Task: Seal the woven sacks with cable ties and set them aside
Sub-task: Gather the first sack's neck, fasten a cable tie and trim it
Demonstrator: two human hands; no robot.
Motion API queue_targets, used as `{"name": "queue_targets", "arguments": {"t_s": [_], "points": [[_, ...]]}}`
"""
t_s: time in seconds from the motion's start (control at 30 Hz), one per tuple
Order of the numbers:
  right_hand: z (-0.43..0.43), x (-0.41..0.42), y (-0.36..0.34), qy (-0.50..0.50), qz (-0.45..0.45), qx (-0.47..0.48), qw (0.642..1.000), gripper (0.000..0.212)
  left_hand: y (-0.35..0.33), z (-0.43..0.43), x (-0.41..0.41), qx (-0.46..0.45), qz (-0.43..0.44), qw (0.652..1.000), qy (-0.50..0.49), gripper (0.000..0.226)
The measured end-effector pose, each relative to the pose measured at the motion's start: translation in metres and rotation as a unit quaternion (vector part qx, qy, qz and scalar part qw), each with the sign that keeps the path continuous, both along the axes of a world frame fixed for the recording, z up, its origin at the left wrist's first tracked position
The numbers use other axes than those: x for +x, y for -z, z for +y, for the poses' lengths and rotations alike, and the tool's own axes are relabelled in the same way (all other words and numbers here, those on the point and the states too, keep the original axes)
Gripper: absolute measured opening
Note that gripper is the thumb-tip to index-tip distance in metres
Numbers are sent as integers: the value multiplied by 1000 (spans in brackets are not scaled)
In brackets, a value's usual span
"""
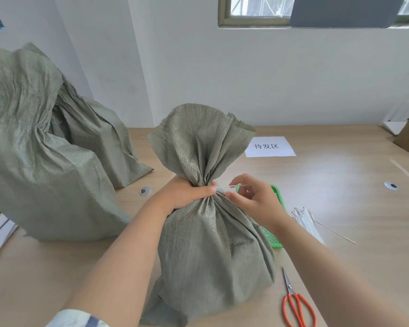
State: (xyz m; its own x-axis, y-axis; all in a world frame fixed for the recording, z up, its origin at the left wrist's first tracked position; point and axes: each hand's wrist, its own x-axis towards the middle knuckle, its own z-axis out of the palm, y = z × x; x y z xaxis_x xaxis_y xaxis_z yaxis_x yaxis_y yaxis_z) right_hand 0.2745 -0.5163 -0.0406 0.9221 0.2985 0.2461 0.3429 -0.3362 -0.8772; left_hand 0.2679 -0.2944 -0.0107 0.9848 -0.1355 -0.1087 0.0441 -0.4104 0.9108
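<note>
A grey-green woven sack (213,251) stands upright on the wooden table (340,185) in front of me, its mouth gathered into a neck. My left hand (187,193) is clenched around that neck from the left. A pale cable tie (224,188) lies against the neck on the right side, and the fingers of my right hand (250,197) pinch it there. Above the grip the sack's top fans open. A bundle of spare cable ties (307,223) lies on the table to the right.
A larger woven sack (40,147) with an open top stands at the left, a second one behind it. A green plastic basket (274,234) sits behind my right wrist. Orange-handled scissors (295,305) lie at the near right. A paper label (269,146) lies beyond the sack.
</note>
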Motion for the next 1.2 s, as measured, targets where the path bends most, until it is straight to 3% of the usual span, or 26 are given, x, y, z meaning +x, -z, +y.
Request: {"name": "queue_targets", "arguments": {"t_s": [0.13,0.27,0.37,0.47,0.67,0.9,1.1,1.2], "points": [[-17,-6,21,64,69,43,995,36,1,-4,7,13,9,1000,-2,35],[-44,-17,55,132,121,31,983,16,4,-6,10,11,20,1000,-7,53],[-61,-31,86,182,202,65,960,16,3,-9,11,4,27,1000,-14,58],[-76,-43,126,222,237,6,946,15,1,-9,13,2,25,999,-32,41],[-101,-70,193,297,280,-149,901,22,5,-14,17,-3,25,998,-59,33],[-121,-101,246,267,354,-326,835,30,10,-11,18,-12,19,997,-77,38],[-127,-120,256,288,343,-326,833,23,12,-12,16,-26,9,996,-83,23],[-130,-121,258,288,335,-324,837,19,14,-10,17,-24,3,996,-85,32]]}}
